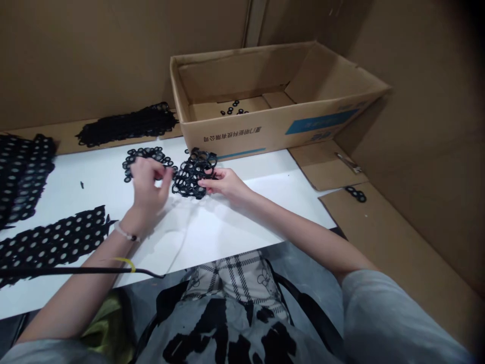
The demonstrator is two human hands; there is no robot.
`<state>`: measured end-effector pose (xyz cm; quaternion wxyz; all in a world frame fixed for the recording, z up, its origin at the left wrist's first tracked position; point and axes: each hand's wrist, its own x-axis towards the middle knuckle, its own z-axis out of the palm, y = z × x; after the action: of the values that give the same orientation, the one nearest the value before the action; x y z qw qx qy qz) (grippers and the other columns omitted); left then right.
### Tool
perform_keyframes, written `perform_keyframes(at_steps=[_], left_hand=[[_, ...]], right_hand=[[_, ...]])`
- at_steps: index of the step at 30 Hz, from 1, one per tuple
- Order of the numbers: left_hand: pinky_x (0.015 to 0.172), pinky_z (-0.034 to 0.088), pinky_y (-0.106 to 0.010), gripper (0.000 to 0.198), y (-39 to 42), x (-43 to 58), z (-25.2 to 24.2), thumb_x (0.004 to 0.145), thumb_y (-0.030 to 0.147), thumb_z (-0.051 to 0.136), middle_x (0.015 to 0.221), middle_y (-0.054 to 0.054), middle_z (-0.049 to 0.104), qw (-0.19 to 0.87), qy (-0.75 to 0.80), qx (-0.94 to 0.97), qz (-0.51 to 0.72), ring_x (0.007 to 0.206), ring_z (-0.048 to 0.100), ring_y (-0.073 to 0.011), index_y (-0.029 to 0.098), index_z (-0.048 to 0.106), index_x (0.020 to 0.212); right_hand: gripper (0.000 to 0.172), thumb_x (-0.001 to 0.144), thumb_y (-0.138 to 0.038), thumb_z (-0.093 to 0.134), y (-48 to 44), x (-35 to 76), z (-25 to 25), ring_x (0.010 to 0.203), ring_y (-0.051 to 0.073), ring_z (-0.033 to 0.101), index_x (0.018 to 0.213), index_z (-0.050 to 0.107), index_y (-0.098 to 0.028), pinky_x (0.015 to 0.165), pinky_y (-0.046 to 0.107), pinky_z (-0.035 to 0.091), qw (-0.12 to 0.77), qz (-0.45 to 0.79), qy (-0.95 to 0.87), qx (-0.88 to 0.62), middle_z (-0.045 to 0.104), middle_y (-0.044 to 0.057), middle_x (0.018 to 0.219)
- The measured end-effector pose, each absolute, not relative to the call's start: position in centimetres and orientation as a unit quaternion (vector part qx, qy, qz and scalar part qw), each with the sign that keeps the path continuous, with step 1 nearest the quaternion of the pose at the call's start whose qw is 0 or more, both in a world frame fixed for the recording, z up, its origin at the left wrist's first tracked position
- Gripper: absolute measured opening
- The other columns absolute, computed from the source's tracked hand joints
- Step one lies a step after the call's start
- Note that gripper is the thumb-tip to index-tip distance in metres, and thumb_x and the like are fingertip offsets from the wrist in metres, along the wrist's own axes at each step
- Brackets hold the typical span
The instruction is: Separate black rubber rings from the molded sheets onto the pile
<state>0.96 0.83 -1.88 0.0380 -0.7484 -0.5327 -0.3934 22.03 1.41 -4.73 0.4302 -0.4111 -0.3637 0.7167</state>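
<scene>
My right hand [223, 185] is closed on the edge of a tangled black rubber sheet [190, 177] full of round holes, holding it just above the white tabletop [235, 222]. Left of it, my left hand [149, 184] is partly blurred, its fingers curled in toward the thumb. Whatever those fingers hold, if anything, I cannot make out. Beneath and behind the left hand lies a loose pile of small black rings [146, 153], close beside the held sheet.
An open cardboard box [235, 134] with several black rings inside stands at the back. Perforated black sheets [56, 237] lie at left, with a stack [127, 125] behind. Three joined rings [355, 194] rest on cardboard at right. A black rod [76, 271] crosses the front left.
</scene>
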Motion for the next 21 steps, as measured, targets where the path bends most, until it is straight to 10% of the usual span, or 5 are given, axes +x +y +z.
perform_keyframes(at_steps=[9, 21], left_hand=[[0.070, 0.040, -0.034, 0.028, -0.7, 3.2, -2.2, 0.091, 0.034, 0.055, 0.068, -0.003, 0.059, -0.116, -0.402, -0.868, -0.268, 0.074, 0.043, -0.0208, 0.021, 0.049, 0.067], [0.069, 0.038, -0.034, 0.027, -0.7, 3.1, -2.2, 0.095, 0.031, 0.046, 0.067, -0.002, 0.052, -0.165, -0.433, -0.853, -0.241, 0.078, 0.044, -0.0211, 0.021, 0.048, 0.071]], right_hand=[[0.053, 0.048, -0.012, 0.089, 1.3, 22.0, -4.3, 0.076, 0.012, 0.069, 0.095, 0.065, -0.017, 0.076, 0.024, 0.059, 0.393, 0.791, -0.327, -0.334, 0.072, 0.001, 0.083], [0.063, 0.058, -0.028, 0.087, 1.2, 22.0, -5.3, 0.060, 0.009, 0.065, 0.101, 0.042, -0.024, 0.065, 0.024, 0.056, 0.414, 0.743, -0.413, -0.325, 0.064, -0.009, 0.066]])
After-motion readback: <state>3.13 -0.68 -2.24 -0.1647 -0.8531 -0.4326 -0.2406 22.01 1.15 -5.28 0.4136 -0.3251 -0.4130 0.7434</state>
